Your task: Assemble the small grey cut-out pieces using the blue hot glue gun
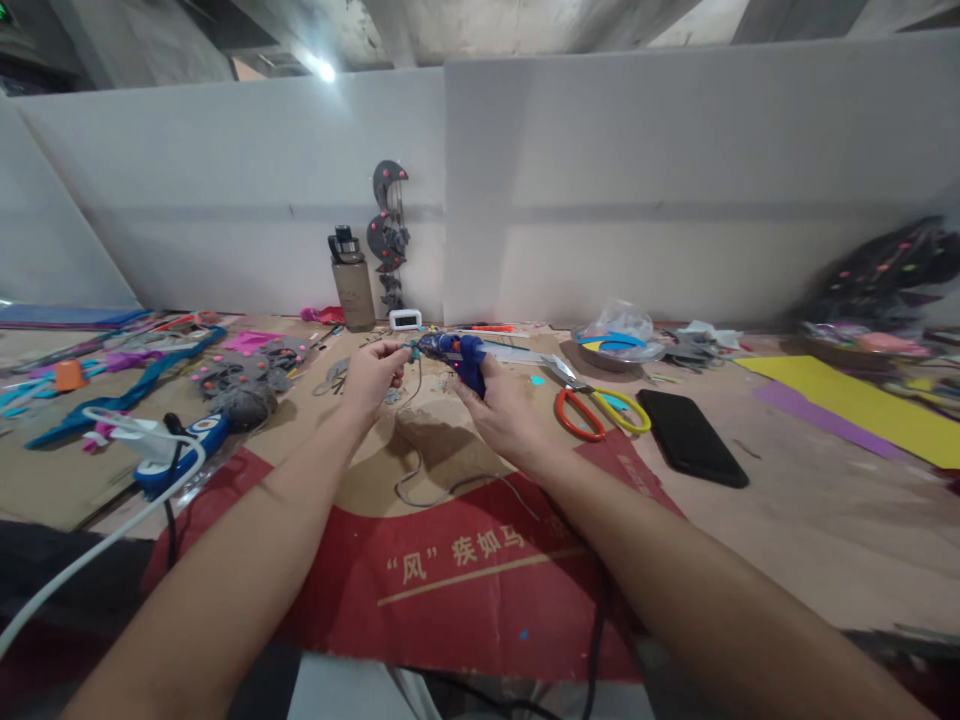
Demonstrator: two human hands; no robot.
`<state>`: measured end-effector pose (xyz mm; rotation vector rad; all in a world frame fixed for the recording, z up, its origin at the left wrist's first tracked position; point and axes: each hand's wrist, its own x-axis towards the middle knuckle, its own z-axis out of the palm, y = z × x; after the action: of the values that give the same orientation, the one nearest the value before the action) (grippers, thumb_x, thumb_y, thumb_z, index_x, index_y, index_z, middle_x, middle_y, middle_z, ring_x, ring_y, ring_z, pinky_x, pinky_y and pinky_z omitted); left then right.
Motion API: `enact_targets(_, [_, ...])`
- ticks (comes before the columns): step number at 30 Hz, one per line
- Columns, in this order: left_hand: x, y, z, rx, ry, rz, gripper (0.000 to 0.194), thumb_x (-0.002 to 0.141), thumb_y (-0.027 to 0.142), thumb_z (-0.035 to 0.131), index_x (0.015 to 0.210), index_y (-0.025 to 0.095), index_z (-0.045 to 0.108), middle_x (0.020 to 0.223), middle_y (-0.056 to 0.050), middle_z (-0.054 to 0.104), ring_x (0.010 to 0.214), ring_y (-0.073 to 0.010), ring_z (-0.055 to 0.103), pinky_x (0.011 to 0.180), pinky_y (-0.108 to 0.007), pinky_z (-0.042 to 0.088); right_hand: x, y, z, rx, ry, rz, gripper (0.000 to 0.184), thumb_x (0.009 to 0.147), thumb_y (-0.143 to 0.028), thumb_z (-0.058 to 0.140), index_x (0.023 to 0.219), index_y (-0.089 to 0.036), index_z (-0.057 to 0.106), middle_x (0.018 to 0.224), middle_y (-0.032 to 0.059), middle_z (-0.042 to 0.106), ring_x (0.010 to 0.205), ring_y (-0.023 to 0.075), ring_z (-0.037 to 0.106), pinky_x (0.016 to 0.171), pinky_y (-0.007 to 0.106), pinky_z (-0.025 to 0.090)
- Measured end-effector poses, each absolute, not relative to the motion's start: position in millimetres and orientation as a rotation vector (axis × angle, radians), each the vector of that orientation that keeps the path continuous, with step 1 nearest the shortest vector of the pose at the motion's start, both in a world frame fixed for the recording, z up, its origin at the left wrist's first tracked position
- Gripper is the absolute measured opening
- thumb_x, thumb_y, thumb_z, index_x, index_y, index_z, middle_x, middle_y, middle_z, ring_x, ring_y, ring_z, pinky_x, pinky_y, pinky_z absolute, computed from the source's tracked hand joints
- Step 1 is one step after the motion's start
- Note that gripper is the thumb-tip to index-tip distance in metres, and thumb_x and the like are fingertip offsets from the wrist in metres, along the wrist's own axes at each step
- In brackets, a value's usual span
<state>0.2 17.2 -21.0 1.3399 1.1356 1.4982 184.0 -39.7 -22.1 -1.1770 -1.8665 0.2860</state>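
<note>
Glue gun [470, 364]: blue, mottled toward tip.

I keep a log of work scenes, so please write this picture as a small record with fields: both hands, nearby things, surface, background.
Left hand: pinches a small teal piece
Right hand: grips a blue plastic glue gun, nozzle toward the left hand
Right side: scissors with one orange-red and one yellow handle, beside a black rectangular phone
Left side: ball of gray yarn
Surface: red and tan printed cardboard
Background: upright brownish bottle before a white panel
</note>
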Motion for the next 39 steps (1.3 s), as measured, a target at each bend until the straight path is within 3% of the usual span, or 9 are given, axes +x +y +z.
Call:
enact_targets(32, [1.6,14.6,-16.3,1.339,1.126,1.497,0.021,0.061,0.031,0.070,0.066,0.015,0.058,0.048,0.004,0.047,0.040,-0.0057,0.039,0.039,-0.019,0.029,183.7,-38.8,-24.1,-1.154,-1.840,0.319,0.033,0.083,-0.029,0.046,0.113,-0.017,0.050,0.094,0.0110,0.063,0.081,0.0225,0.057,0.073,0.036,0.044])
enact_targets(39, [-0.3,17.1,-18.1,1.225,1.117,1.466,0.021,0.059,0.027,0.071,0.066,0.015,0.056,0.050,0.004,0.046,0.041,-0.0048,0.039,0.037,-0.017,0.026,185.0,-36.1,-22.0,-1.067,-1.666,0.501,0.032,0.079,-0.029,0.051,0.110,-0.019,0.049,0.094,0.0076,0.064,0.076,0.0185,0.057,0.071,0.033,0.046])
